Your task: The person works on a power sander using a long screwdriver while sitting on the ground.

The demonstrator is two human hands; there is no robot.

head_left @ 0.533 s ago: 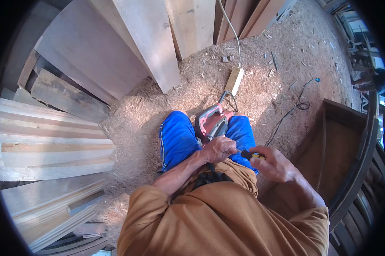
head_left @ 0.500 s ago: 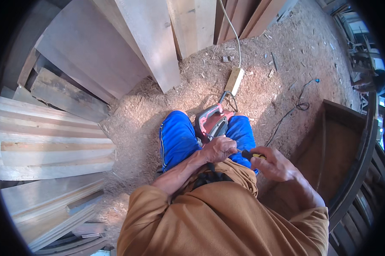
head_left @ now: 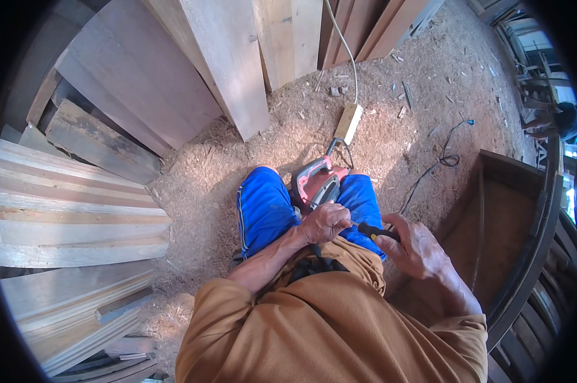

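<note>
My right hand (head_left: 416, 249) holds a screwdriver (head_left: 378, 232) with a black and yellow handle, loosely between thumb and fingers. Its shaft points left, to my left hand (head_left: 327, 223), which is closed in front of my lap. What the left fingers grip, if anything besides the shaft tip, is hidden. Just beyond that hand, a red corded power tool (head_left: 312, 182) with a looped handle and a grey metal part rests between my knees. Its underside is out of sight.
A pale power strip (head_left: 349, 123) with a white cord lies ahead on the sawdust-covered floor. Boards (head_left: 231, 70) lean at the far left, with stacked planks (head_left: 77, 223) nearer. A dark cable (head_left: 451, 159) and a brown wooden box frame (head_left: 515, 172) are on the right. Another person (head_left: 563, 121) is at the far right.
My right fingers have loosened and spread, so more of the screwdriver handle shows. The handle has turned slightly. My left hand and the red tool have hardly moved.
</note>
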